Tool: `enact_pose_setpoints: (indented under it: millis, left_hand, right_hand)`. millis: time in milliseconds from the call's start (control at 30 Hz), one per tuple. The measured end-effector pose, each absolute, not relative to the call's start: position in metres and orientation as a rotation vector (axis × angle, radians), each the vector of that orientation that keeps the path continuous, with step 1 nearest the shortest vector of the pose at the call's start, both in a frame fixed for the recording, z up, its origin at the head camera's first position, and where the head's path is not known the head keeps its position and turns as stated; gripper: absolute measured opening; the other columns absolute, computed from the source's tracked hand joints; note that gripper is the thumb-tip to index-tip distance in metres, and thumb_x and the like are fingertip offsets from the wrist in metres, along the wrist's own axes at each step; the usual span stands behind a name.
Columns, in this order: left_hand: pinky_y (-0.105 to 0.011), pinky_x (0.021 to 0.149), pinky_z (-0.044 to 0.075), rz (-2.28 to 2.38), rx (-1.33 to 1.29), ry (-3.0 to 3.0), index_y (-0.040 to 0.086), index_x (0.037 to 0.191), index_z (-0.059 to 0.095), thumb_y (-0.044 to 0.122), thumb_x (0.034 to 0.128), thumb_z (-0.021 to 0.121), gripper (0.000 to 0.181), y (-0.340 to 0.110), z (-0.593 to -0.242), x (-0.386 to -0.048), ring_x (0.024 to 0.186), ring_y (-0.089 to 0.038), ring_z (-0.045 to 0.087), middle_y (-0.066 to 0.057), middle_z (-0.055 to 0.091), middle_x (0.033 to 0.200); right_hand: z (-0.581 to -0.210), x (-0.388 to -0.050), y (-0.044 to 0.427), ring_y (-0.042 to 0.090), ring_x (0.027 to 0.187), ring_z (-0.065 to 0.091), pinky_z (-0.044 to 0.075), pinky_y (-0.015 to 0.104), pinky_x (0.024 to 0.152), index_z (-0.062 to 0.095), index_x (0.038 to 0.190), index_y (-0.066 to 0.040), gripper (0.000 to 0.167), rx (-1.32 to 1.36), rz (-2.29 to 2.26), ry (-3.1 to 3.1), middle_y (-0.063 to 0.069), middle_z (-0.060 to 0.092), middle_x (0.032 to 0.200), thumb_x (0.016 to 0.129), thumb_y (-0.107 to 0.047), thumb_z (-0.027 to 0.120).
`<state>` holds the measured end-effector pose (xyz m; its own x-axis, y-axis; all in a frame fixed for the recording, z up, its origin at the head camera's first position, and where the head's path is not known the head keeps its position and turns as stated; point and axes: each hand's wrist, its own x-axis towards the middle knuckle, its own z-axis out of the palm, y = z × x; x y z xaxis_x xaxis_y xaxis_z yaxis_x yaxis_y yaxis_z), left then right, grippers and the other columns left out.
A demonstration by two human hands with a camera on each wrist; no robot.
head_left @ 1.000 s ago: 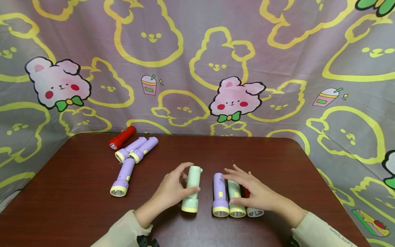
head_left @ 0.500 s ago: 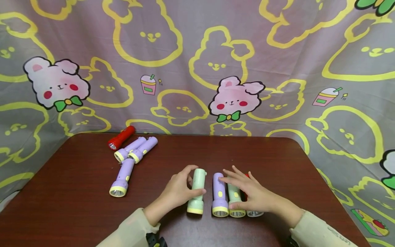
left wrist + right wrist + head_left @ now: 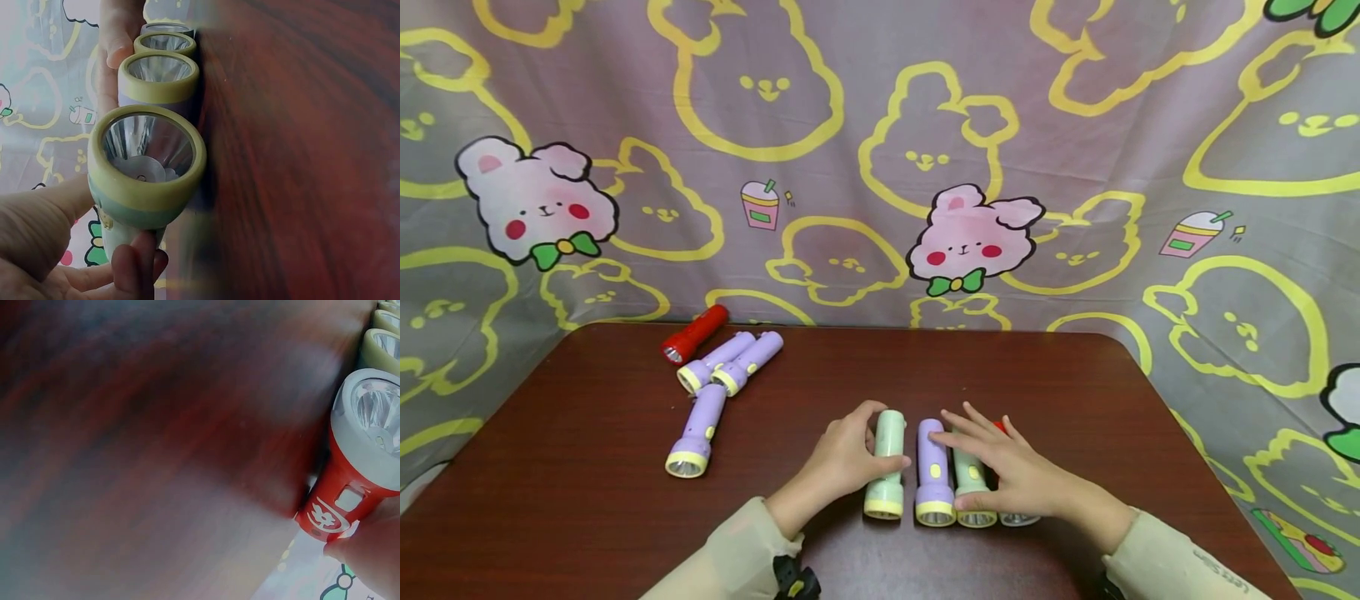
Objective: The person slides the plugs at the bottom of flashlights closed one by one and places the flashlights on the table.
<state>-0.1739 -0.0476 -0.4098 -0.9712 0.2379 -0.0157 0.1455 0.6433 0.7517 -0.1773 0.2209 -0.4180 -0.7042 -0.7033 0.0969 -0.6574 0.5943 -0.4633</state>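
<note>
My left hand (image 3: 842,457) grips a pale green flashlight (image 3: 891,432) with a yellow rim, thumb across it. In the left wrist view its lens end (image 3: 147,200) faces the camera, fingers curled round the body behind. To its right, a short gap away, lies a row: a purple flashlight (image 3: 933,475), another pale green flashlight (image 3: 969,471) and a red flashlight (image 3: 331,503) with a grey head. Over this row rests my right hand (image 3: 1022,468), fingers spread and mostly straight, a fingertip at the purple one. It covers much of the red one in the head view.
At the back left, a red flashlight (image 3: 696,335) lies near two crossed purple flashlights (image 3: 752,360). A further purple flashlight (image 3: 700,429) lies in front of them. The brown table (image 3: 1037,375) ends at a patterned curtain (image 3: 820,192).
My left hand has moved right with the green flashlight, bringing it closer to the row. My right hand has shifted very slightly left, and the row lies where it was.
</note>
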Motion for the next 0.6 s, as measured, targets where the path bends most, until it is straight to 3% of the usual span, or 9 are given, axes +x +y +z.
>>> enact_pose_setpoints:
  millis: [600]
  left_hand:
    - [-0.029, 0.058, 0.046, 1.184, 0.314, 2.721, 0.003, 0.129, 0.055, 0.04, 0.0747, 0.086, 0.072, -0.0399, -0.4152, -0.1792, 0.068, -0.014, 0.056, -0.003, 0.063, 0.082]
  right_hand:
    - [-0.4189, -0.1774, 0.2201, 0.047, 0.15, 0.018, 0.014, 0.086, 0.1, 0.042, 0.15, -0.035, 0.076, -1.146, -0.713, 2.719, 0.007, 0.032, 0.162, 0.083, -0.06, 0.069]
